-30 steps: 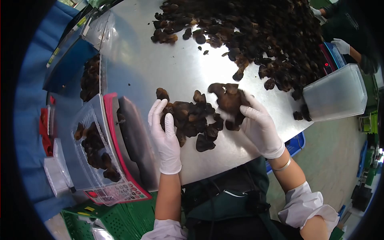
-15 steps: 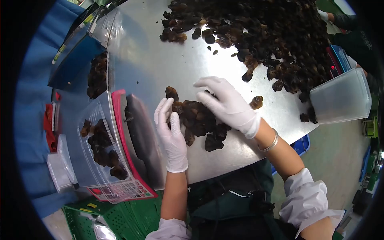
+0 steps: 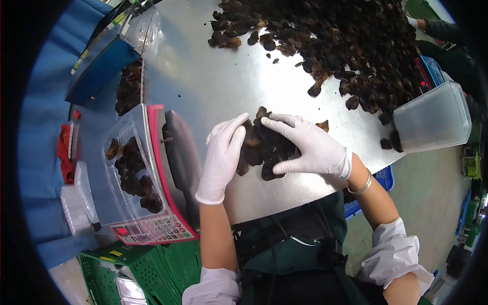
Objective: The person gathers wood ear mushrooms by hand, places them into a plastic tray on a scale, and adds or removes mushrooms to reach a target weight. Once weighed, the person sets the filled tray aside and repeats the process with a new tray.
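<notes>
A small heap of dark wood ear mushrooms (image 3: 268, 146) lies on the metal table in front of me, between my two white-gloved hands. My left hand (image 3: 223, 152) is curved against the heap's left side, its fingertips and thumb on the mushrooms. My right hand (image 3: 312, 146) grips the heap from the right, with its thumb at the near edge and fingers over the far edge. The palm sides of both hands are hidden. One brown mushroom piece (image 3: 323, 125) sits just beyond my right hand.
A large mound of wood ears (image 3: 351, 46) covers the far right of the metal table (image 3: 188, 66). To the left, a clear tray (image 3: 109, 157) with mushrooms rests on a pink-edged scale (image 3: 168, 203). A translucent bin (image 3: 432, 119) stands right. Another person's sleeve (image 3: 439, 29) shows far right.
Both hands have closed in on the small heap, which is now more compact. The right hand moved right and toward me, its thumb now around the near side; the left hand moved right.
</notes>
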`<state>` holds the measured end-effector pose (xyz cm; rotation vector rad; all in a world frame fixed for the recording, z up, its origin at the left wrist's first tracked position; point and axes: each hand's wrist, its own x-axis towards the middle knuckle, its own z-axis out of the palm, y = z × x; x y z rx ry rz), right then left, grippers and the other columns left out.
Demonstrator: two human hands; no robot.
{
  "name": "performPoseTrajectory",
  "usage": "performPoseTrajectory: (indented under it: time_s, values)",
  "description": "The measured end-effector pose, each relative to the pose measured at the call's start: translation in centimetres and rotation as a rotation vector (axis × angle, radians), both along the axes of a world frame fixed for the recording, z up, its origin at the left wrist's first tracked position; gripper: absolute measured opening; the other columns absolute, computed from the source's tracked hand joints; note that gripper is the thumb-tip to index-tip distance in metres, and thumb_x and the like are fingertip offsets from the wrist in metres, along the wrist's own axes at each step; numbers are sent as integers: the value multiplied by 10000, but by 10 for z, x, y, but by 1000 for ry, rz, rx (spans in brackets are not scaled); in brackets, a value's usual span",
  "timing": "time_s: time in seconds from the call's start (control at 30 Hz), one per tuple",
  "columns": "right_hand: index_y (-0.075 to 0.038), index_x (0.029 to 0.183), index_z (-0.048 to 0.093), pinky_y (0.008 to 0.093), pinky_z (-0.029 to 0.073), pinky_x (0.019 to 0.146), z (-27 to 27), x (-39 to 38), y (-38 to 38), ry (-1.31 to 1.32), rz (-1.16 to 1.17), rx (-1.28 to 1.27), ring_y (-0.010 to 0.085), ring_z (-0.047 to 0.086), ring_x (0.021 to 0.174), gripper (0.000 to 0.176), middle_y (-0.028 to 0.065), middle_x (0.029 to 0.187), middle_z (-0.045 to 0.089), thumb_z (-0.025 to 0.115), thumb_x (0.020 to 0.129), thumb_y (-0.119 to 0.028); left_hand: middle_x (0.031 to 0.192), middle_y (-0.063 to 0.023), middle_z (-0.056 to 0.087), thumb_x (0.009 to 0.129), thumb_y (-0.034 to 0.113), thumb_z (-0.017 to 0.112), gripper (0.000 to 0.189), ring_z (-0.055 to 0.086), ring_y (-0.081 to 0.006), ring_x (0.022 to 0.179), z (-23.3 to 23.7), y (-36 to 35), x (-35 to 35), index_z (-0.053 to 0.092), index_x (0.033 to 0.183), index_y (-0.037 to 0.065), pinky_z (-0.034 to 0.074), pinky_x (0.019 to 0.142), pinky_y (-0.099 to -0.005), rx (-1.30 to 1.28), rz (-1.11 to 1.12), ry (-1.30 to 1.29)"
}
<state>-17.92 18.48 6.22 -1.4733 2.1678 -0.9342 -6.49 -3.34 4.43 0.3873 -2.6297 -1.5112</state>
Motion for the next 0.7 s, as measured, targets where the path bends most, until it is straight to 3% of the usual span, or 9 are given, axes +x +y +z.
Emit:
performPoseTrajectory:
  time_s: [0.1,0.17,0.23,0.33,0.47,0.53,0.6,0.63,0.7]
  values:
    - [-60,1547,344,441,434,1077,16,-5,4,85,91,89,424,514,1236,1145,253,1487,428,885,626,-474,1384,-165,581,878,431,710,683,391,-374,1381,25,16,28,535,1428,68,338,1132,-469,-63,141,-46]
    - [-75,1567,293,452,466,1041,17,2,0,174,79,163,439,528,1208,1266,282,1500,399,930,538,-445,1539,-224,399,625,411,894,1128,364,-446,1386,25,21,40,349,1550,64,289,1174,-469,-452,20,-151]
    - [-82,1572,274,454,480,1030,20,9,-10,301,29,288,447,534,1196,1302,316,1504,370,946,512,-425,1574,-211,325,540,441,932,1317,376,-487,1350,28,26,42,225,1594,89,330,1149,-519,-548,-3,-265]
    - [-72,1569,266,437,458,1074,9,0,-32,201,67,231,450,521,1243,1316,321,1512,345,961,504,-411,1554,-213,321,492,336,959,1388,423,-492,1304,24,32,33,167,1601,71,410,1103,-507,-343,49,-233]
    - [-20,1455,414,389,465,1077,-1,-27,-61,-108,143,137,364,552,1256,959,255,1455,434,887,642,-212,1404,-241,406,660,30,782,1040,551,-404,1194,3,38,12,249,1553,2,493,1047,-412,-82,173,-104]
    - [-5,1416,453,384,489,1041,3,-30,-64,-113,153,118,357,573,1233,869,250,1423,488,852,664,-178,1414,-232,408,655,18,773,997,531,-381,1245,4,35,10,298,1531,-1,477,1065,-404,60,214,-84]
    - [-8,1359,501,344,494,1023,10,-26,-64,-383,149,37,262,604,1185,714,191,1323,596,799,714,-81,1375,-194,488,661,-10,748,887,546,-310,1262,8,33,10,397,1476,-3,468,1064,-371,319,277,-15]
    - [-28,1356,517,322,483,1024,51,-12,-65,-638,-57,286,180,601,1153,659,124,1219,655,758,742,-21,1375,-194,488,661,-10,748,887,546,-310,1262,9,35,11,397,1476,-3,468,1064,-371,314,297,6]
    - [-50,1374,522,324,467,1050,32,-21,-68,-526,134,-37,156,583,1168,653,97,1247,635,737,760,4,1262,-143,566,741,-72,680,675,584,-231,1190,14,35,14,457,1375,-17,526,985,-348,810,266,209]
